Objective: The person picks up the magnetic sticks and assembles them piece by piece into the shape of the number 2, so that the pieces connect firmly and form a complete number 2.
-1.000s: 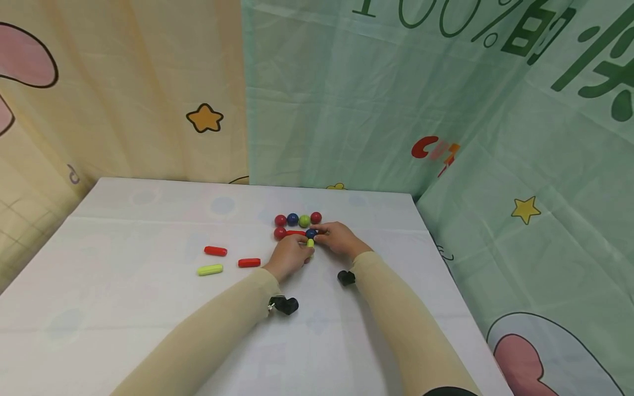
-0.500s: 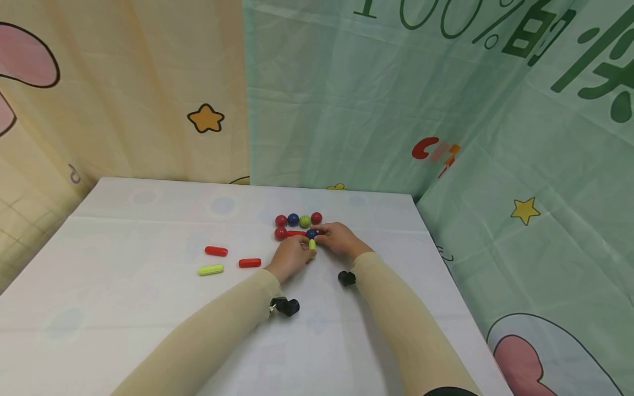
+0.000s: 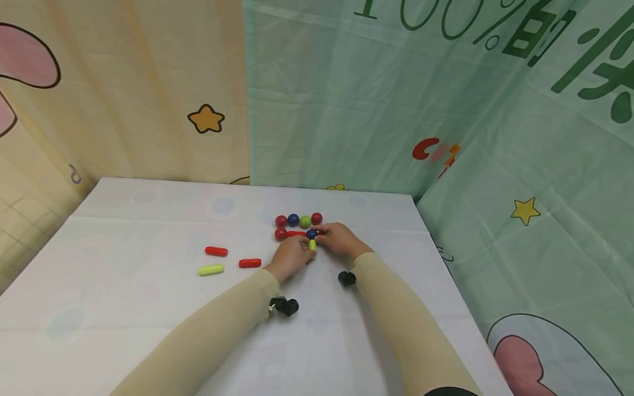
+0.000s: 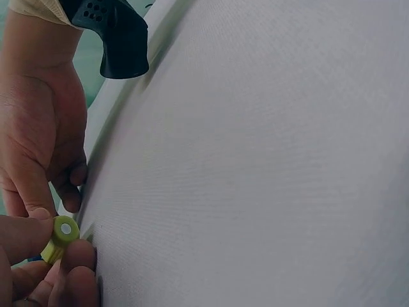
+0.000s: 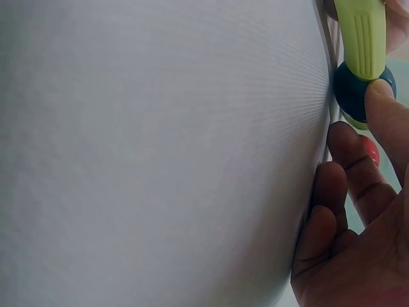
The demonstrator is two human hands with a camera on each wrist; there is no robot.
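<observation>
My left hand (image 3: 289, 256) pinches a yellow-green magnetic stick (image 3: 312, 245) between thumb and fingers. A silvery disc shows in the near end of this stick (image 4: 62, 231) in the left wrist view. Its far end meets a blue ball (image 5: 353, 93), which my right hand (image 3: 340, 240) pinches with the thumb on its side. From the blue ball a red stick (image 3: 297, 234) runs left to a red ball (image 3: 280, 234). The left fingers hide part of the yellow-green stick in the head view.
Just behind, a row holds a red ball (image 3: 281, 221), a blue ball (image 3: 293, 220), a green ball (image 3: 305, 221) and another red ball (image 3: 316, 218). Left of my hands lie two red sticks (image 3: 216, 251) and a yellow-green stick (image 3: 211, 270) on the white table (image 3: 124, 319).
</observation>
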